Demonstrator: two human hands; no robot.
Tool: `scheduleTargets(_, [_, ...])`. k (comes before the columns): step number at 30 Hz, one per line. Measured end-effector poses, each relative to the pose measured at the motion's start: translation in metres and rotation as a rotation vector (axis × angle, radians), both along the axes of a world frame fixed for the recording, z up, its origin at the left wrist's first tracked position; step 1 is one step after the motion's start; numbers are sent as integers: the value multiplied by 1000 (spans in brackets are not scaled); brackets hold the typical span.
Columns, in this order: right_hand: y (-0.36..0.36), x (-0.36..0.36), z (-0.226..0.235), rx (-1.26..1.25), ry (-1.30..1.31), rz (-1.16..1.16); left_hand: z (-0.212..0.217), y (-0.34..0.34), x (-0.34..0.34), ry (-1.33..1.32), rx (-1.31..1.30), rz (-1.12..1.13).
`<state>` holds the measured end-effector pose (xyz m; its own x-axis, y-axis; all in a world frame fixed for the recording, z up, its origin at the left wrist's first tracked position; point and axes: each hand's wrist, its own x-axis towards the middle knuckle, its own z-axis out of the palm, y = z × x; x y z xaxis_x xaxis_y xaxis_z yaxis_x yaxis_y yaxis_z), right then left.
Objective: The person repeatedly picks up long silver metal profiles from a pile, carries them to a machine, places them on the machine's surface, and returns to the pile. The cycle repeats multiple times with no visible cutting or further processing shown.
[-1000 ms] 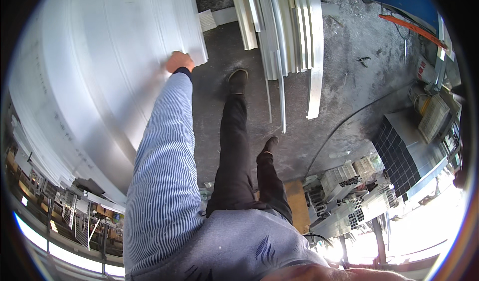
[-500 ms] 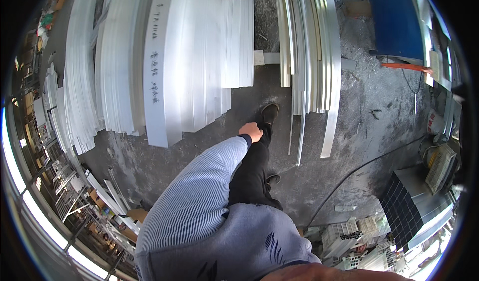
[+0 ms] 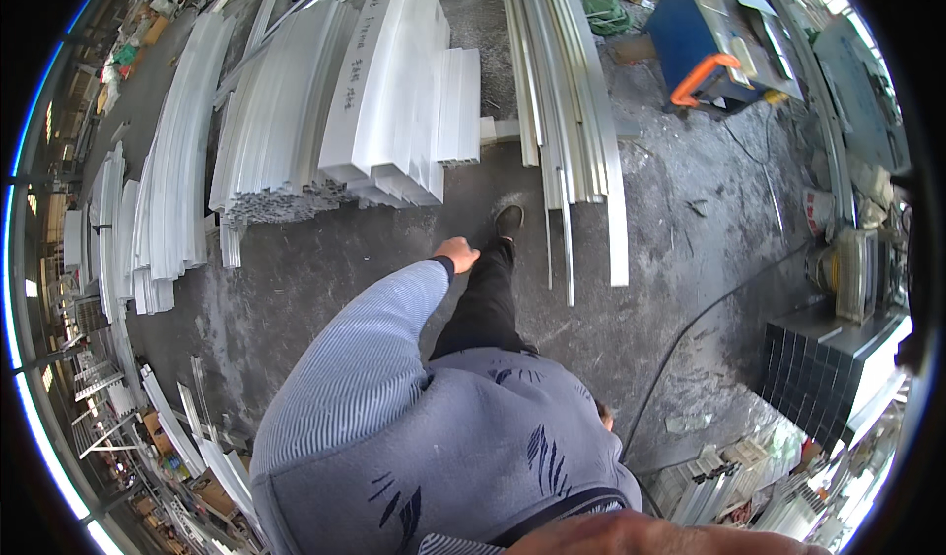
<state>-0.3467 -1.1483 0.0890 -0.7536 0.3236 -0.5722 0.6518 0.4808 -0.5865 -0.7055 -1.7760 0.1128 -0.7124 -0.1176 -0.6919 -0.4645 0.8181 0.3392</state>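
The left hand point(image 3: 456, 255) is seen swung out in front of the body at the end of a blue ribbed sleeve, with the fingers curled loosely inward and nothing held in them; how far the palm is closed cannot be told from above. The right hand is not shown clearly, so its state cannot be told. The nearest thing to the left hand is the stack of white profiles point(image 3: 394, 102), which is laid on the grey concrete floor point(image 3: 325, 260) just ahead and a little to the left, well apart from the fingers. For the walk past it to be done well, the feet are best kept on the bare strip between that stack and the bundle of long metal strips point(image 3: 567, 131) on the right, since loose ends jut out into the path beside the black shoe point(image 3: 508, 220). The profiles are long, flat-sided and pale, piled in layers with their cut ends stepped unevenly.
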Motion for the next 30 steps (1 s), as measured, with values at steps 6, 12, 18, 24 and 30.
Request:
scheduleTargets(6, [50,75,51,-26,-54,-240,10,25,181,-94,-98,-73])
scheduleTargets(12, [89,196,2,101,-63,-123,92,59,204,-284,98,112])
scheduleTargets(18, [53,196,44,-27,-128,-245,96,85,131,-60,33,-224])
scheduleTargets(24, [15,187,78,-64,-130,-286,100,138,99,-61,250,30])
scheduleTargets(30, [-12,197,94,-73,-139,-338,79,139,122,-74,206,-235])
